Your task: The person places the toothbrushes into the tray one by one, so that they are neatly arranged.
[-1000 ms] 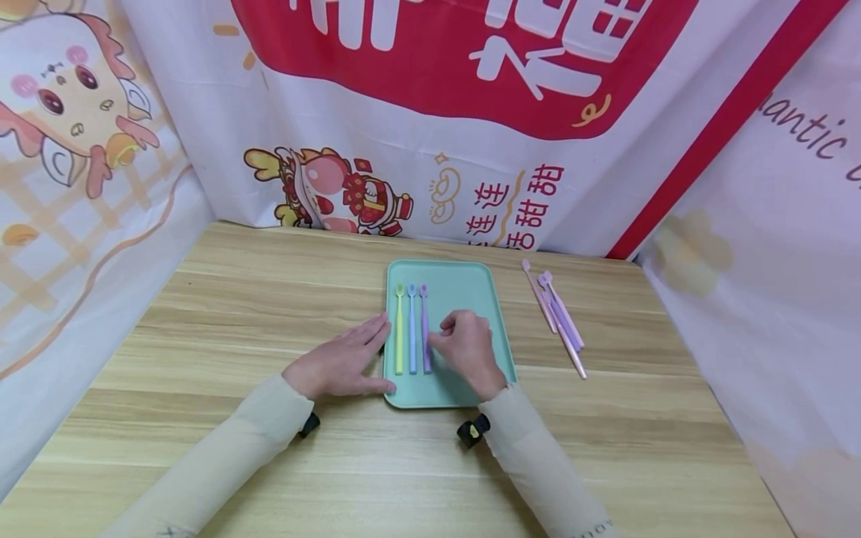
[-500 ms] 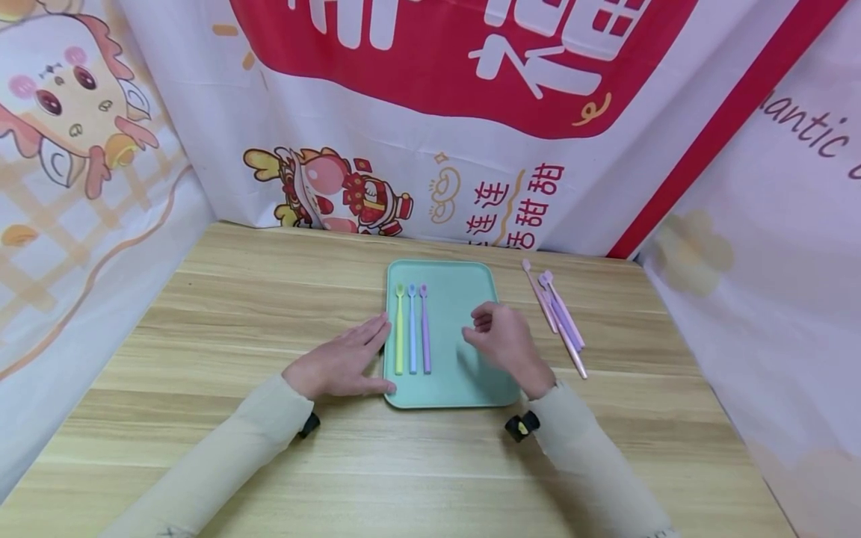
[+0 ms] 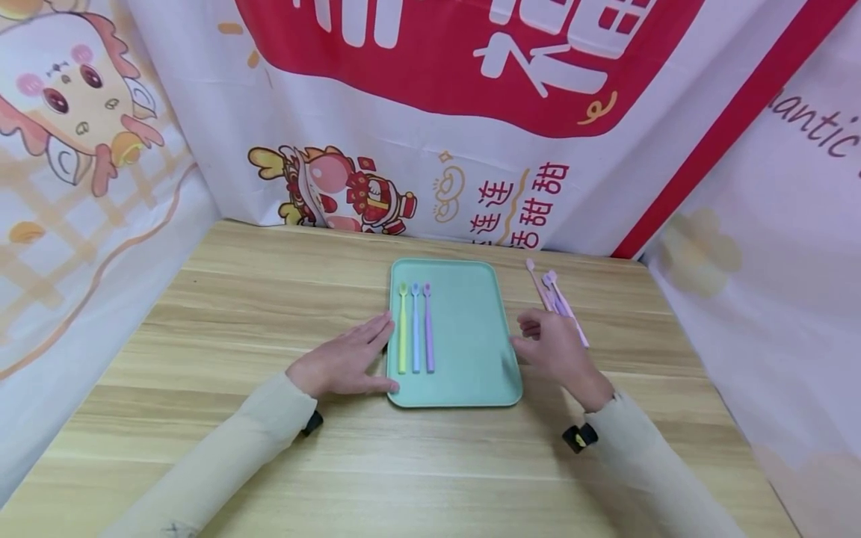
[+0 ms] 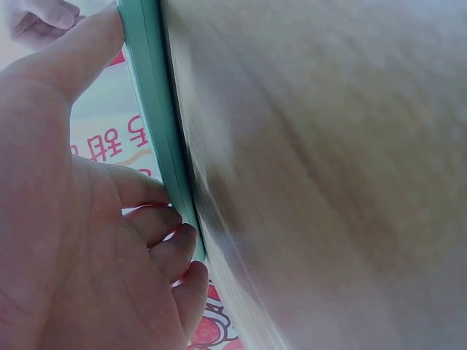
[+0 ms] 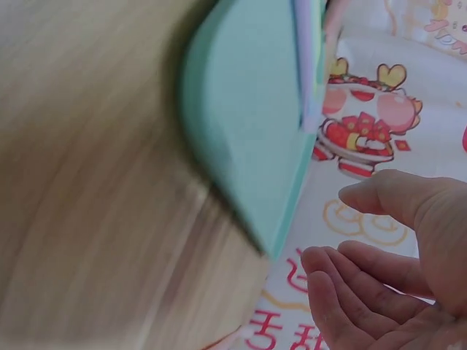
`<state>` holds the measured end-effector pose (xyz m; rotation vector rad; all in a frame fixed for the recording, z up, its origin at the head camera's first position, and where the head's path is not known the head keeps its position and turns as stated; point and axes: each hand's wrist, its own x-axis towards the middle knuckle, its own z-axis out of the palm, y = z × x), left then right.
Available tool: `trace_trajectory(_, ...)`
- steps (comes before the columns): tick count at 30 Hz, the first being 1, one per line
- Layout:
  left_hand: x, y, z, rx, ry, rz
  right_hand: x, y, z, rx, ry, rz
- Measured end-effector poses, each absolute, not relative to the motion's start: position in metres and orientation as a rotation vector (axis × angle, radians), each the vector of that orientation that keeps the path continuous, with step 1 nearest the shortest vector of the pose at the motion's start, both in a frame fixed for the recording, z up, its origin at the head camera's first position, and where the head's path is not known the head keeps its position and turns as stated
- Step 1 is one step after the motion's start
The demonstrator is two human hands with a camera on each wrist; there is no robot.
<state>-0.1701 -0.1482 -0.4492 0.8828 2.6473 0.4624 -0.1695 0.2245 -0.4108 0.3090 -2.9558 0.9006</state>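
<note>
A mint-green tray [image 3: 471,373] lies on the table with three toothbrushes side by side near its left edge: a yellow toothbrush [image 3: 402,336], a blue toothbrush [image 3: 415,336] and a purple toothbrush [image 3: 429,336], heads toward the back. My left hand [image 3: 346,359] rests at the tray's left rim, thumb spread from the fingers; the left wrist view shows its fingertips along the green rim [image 4: 157,109]. Just right of the tray is my right hand [image 3: 554,351], holding nothing, with thumb and loosely bent fingers apart in the right wrist view. It partly hides several pink and purple toothbrushes [image 3: 570,310].
The loose toothbrushes lie at odd angles on the wooden table [image 3: 323,478], right of the tray; one pink toothbrush [image 3: 537,282] points toward the back. A printed cloth [image 3: 377,127] hangs along the table's back edge, with more cloth at both sides.
My right hand has left the purple toothbrush on the tray and moved right, past the tray's right rim to the loose toothbrushes. My left hand has stayed at the left rim.
</note>
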Motion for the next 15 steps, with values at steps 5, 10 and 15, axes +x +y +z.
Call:
trace_trajectory(5, -0.17, -0.148, -0.449, 0.892, 2.649, 0.462, -0.165, 0.247, -0.417, 0.249, -3.004, 0.827)
trace_trajectory(10, -0.169, -0.148, -0.448, 0.888, 2.649, 0.456, -0.163, 0.266, -0.423, 0.213, -3.044, 0.794)
trace_trajectory(15, -0.169, -0.148, -0.447, 0.887, 2.651, 0.451, -0.162, 0.282, -0.424, 0.227, -3.051, 0.764)
